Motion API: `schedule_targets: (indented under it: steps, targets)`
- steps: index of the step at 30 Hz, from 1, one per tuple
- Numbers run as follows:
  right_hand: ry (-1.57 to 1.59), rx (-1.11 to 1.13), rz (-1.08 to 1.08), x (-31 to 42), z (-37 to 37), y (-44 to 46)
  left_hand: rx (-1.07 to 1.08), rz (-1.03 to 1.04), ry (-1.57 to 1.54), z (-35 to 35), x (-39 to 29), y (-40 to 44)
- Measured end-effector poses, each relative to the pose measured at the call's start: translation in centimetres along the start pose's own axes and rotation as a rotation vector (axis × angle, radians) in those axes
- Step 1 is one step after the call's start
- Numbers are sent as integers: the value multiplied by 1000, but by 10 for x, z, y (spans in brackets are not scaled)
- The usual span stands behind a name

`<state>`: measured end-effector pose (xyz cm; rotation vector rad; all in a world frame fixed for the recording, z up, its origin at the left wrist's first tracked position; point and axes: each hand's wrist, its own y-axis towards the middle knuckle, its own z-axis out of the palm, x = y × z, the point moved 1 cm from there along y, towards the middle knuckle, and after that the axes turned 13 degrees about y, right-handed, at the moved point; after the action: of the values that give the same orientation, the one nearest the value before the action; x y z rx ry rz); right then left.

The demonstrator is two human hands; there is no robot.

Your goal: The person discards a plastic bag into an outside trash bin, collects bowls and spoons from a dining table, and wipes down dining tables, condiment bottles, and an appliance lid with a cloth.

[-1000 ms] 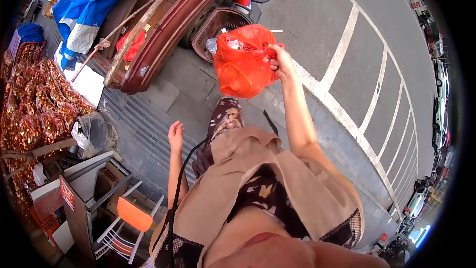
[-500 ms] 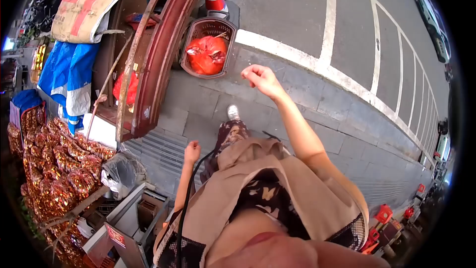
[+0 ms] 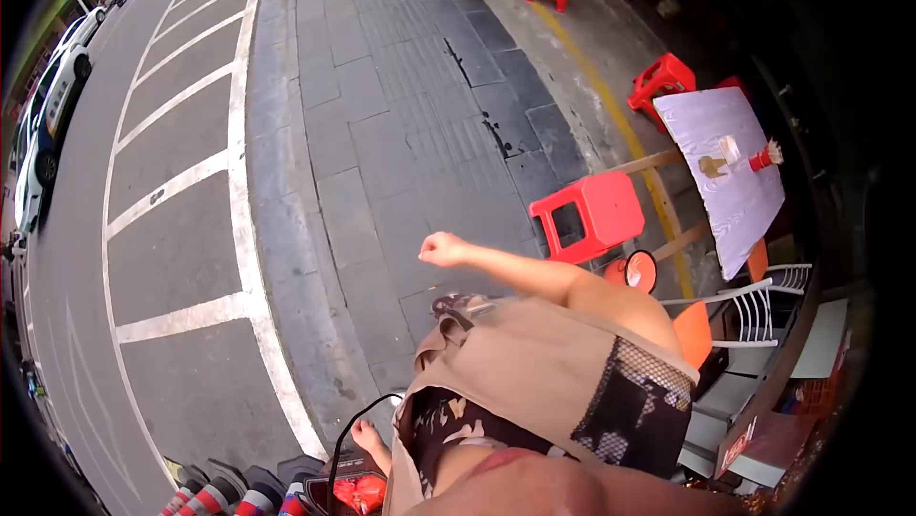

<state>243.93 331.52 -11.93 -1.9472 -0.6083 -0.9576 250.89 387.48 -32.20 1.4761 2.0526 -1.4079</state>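
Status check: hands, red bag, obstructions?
Right hand curled, nothing visible in it. Left hand partly hidden, grip unclear. Red bag at view's bottom edge, below left hand. Red stool beyond right forearm.

Soft, even daylight brightens the road (image 3: 181, 239) and pavement (image 3: 382, 154), with faint, diffuse shadows. Beyond the right edge of the worktop (image 3: 739, 216) it turns dim; fisheye distortion curves the white lines (image 3: 245, 249), and black rounds off all 4 corners.
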Motion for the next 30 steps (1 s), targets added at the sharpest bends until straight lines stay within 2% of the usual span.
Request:
schedule_targets:
  steps: [1, 2, 3, 4, 5, 6, 8, 10, 11, 13, 14, 16, 17, 18, 20, 23, 24, 25, 27, 28, 29, 30]
  targets:
    - [21, -27, 31, -16, -26, 6, 56, 142, 159, 38, -32, 12]
    - [119, -13, 19, -27, -50, 16, 66, 395, 248, 82, -76, 14]
    - [216, -3, -10, -6, -86, 15, 99, 445, 345, 97, -142, -4]
    - [234, -33, -5, 3, -112, 20, 106, 535, 588, 120, -228, -37]
    - [337, 10, -1, 10, -132, 25, 153, 616, 616, 142, -273, -47]
    - [439, 62, -1, 36, -145, 16, 194, 690, 643, 135, -312, -60]
    - [525, 37, -48, 36, -185, 54, 232, 664, 737, 170, -352, -41]
    - [599, 6, -99, 36, -237, 86, 183, 842, 981, 203, -393, -16]
    - [562, -64, -132, 37, -265, 98, 239, 760, 1015, 220, -417, -7]
    - [589, -178, -147, 23, -316, 127, 203, 879, 1031, 267, -474, 13]
    - [614, -228, -135, 15, -345, 133, 192, 947, 1009, 301, -502, 27]
    - [414, -525, -74, 5, -417, 146, 196, 1006, 968, 388, -567, 45]
    - [501, -455, 80, -5, -458, 150, 216, 1079, 994, 447, -597, 58]
    - [684, -494, -167, -45, -481, 165, 238, 1154, 1021, 502, -630, 67]
    - [484, -641, -7, -68, -537, 150, 430, 1132, 1054, 614, -721, 18]
    - [532, -774, 38, -116, -612, 118, 687, 1511, 898, 790, -850, -62]
    - [598, -851, 149, -141, -635, 110, 742, 1641, 816, 843, -891, -101]
    - [611, -995, 192, -178, -651, 105, 834, 1663, 777, 890, -928, -144]
    - [863, -1261, 329, -246, -675, 92, 934, 1699, 743, 974, -974, -217]
    - [984, -1383, 310, -271, -687, 86, 953, 1830, 640, 1017, -990, -251]
    - [1182, -1387, 397, -278, -707, 74, 960, 1946, 535, 1054, -1002, -286]
    - [1388, -1422, 402, -279, -733, 69, 987, 1952, 501, 1079, -1013, -327]
